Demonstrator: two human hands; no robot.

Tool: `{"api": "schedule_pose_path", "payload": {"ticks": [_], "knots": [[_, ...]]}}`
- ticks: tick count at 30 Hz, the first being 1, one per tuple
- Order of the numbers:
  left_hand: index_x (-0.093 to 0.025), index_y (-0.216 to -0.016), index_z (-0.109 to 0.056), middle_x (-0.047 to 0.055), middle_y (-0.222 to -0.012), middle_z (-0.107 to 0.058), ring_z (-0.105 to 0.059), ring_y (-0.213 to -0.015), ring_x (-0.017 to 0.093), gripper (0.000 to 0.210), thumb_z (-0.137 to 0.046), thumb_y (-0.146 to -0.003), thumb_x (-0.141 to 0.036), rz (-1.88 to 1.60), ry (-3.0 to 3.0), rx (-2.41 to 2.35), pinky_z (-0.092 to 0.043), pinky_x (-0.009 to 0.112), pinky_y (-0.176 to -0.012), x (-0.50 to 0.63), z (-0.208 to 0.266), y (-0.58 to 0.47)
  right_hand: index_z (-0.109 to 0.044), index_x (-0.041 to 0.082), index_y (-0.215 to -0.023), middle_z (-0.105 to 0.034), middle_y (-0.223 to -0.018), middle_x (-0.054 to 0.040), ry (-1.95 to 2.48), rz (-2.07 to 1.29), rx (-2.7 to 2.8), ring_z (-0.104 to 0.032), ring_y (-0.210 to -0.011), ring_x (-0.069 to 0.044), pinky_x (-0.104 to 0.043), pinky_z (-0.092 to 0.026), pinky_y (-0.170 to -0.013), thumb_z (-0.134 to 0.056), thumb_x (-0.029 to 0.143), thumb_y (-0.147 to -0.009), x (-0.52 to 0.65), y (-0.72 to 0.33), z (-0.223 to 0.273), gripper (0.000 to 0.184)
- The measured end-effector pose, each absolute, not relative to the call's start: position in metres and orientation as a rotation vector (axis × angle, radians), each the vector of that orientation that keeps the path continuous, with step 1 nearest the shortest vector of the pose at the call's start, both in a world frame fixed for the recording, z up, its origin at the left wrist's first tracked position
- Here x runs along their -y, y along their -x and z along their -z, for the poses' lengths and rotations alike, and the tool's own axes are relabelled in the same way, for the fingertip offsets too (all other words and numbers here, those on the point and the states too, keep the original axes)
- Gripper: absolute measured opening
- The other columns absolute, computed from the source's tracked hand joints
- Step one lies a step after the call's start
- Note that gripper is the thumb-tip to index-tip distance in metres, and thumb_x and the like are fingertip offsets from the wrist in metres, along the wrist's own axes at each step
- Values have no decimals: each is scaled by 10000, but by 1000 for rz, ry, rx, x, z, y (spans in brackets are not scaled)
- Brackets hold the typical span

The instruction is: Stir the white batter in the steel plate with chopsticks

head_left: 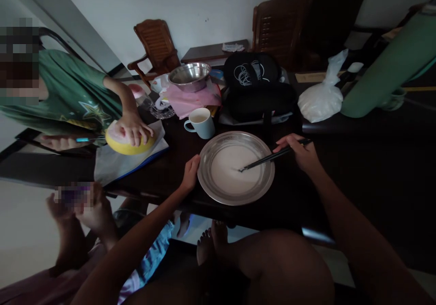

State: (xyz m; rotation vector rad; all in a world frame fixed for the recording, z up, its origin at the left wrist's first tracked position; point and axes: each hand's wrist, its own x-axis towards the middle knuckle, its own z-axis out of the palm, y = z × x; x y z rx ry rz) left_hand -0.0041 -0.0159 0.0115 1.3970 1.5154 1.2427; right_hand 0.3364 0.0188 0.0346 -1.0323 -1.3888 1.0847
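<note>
A wide steel basin [204, 182] holding white liquid sits on the dark table [357, 159] in front of me. My left hand [190, 173] rests against the basin's left rim. My right hand [301, 152] grips a pair of dark chopsticks [265, 159] whose tips dip into the white liquid near the basin's middle. A white mug [201, 122] stands just beyond the basin.
A person in a green shirt [75, 96] at the left presses a yellow pomelo [129, 143] on paper. Another person's hands [78, 205] are at lower left. A steel bowl [189, 75], black bag [259, 87], white plastic bag [322, 98] and green roll [391, 64] crowd the table's far side. Wooden chairs stand behind.
</note>
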Motion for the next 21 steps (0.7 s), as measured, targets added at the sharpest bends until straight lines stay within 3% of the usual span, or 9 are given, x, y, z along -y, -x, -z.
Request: {"api": "schedule_pose_path", "payload": {"ticks": [7, 12, 17, 21], "knots": [[-193, -583, -388, -32, -601, -355, -325, -598, 118, 490, -544, -797, -606, -1238, -1380, -1533, -344, 237, -566, 15, -12, 3, -727, 218, -829, -762, -744, -35, 1000, -1097, 1478, -725, -756, -207, -337, -563, -762, -575, 535, -875, -19, -335, -34, 354], [-194, -579, -380, -32, -603, -348, -324, -589, 116, 488, -534, -810, -595, -1227, -1392, -1526, -337, 238, -556, 15, -10, 5, -713, 215, -797, -740, -666, -29, 1004, -1088, 1415, -704, -641, -193, -335, -563, -684, -554, 543, -883, -20, -337, -33, 374], [-196, -587, -392, -29, -610, -359, -326, -595, 120, 494, -529, -800, -620, -1224, -1401, -1533, -343, 244, -564, 15, -10, 5, -732, 219, -842, -766, -766, -36, 1004, -1055, 1525, -727, -792, -212, -346, -559, -795, -573, 539, -873, -18, -335, -35, 359], [-198, -587, -378, -28, -610, -351, -320, -603, 123, 507, -529, -786, -639, -1226, -1412, -1536, -339, 249, -574, 16, -11, 4, -712, 211, -838, -752, -709, -30, 1016, -1049, 1428, -718, -701, -191, -323, -560, -725, -550, 529, -893, -20, -338, -33, 361]]}}
